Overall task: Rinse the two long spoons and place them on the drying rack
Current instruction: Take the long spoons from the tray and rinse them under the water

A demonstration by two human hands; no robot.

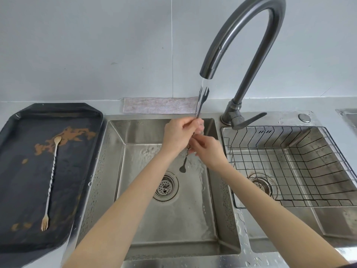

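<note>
Both hands grip silver spoon under tap; wire rack right.

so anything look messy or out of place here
Yes: brown residue is smeared across the black tray left of the sink, under the bowl end of the gold spoon lying there. Water droplets also dot the sink rim. The drying rack looks fine.

Pale grey tiled wall across the upper frame, one vertical seam left of centre; light grey counter beneath, with a folded pinkish cloth against the wall; soft, even light
</note>
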